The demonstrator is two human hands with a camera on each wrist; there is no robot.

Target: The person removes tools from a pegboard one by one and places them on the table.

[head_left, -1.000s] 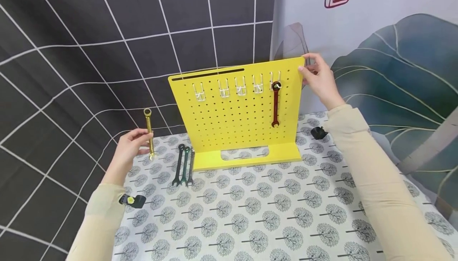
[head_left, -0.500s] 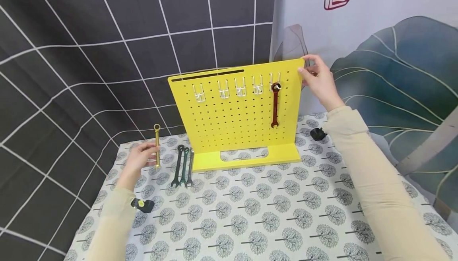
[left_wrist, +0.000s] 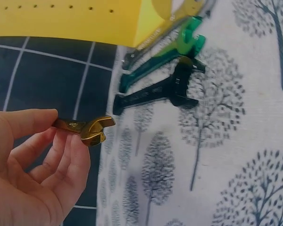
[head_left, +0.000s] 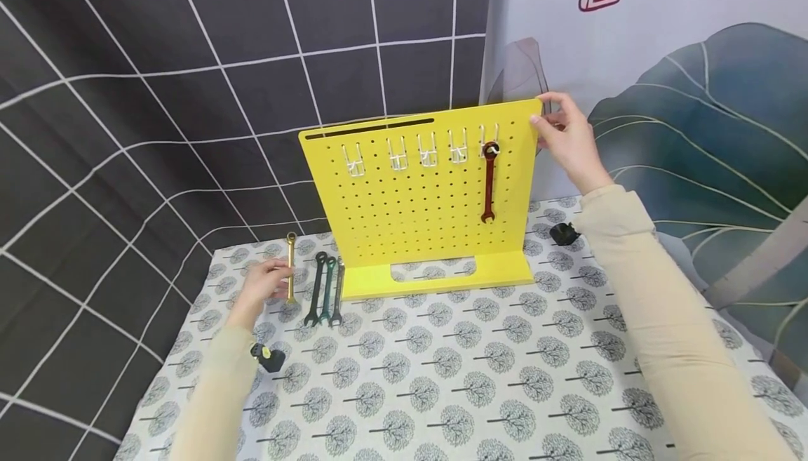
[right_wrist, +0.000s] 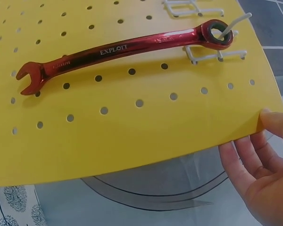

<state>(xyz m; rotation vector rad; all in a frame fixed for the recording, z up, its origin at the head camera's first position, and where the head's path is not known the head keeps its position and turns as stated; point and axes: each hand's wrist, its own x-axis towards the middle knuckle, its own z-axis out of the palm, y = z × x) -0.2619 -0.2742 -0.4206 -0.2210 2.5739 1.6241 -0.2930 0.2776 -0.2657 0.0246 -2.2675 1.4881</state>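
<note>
Between thumb and fingers, my left hand (head_left: pixel 264 284) pinches a gold combination wrench (head_left: pixel 291 268), held upright with its ring end up. In the left wrist view the open end of the gold wrench (left_wrist: pixel 95 131) sticks out past the fingertips. Just right of it, a black wrench (head_left: pixel 316 289), a green wrench (head_left: pixel 328 289) and a grey wrench (head_left: pixel 338 294) lie side by side on the cloth. My right hand (head_left: pixel 570 139) grips the upper right corner of a yellow pegboard (head_left: pixel 416 208). A red wrench (right_wrist: pixel 127 49) hangs by its ring end from the rightmost white hook (right_wrist: pixel 217 54).
Several more white hooks (head_left: pixel 398 156) line the pegboard's upper part with nothing on them. The board stands on a yellow base (head_left: pixel 442 282) on a tree-patterned tablecloth (head_left: pixel 429 377). Behind it hangs a dark gridded curtain (head_left: pixel 252 110); a pale printed backdrop (head_left: pixel 682 131) is at the right.
My left hand has lowered the gold wrench and carried it rightward, closer to the three wrenches on the cloth. My right hand keeps its grip on the board's corner.
</note>
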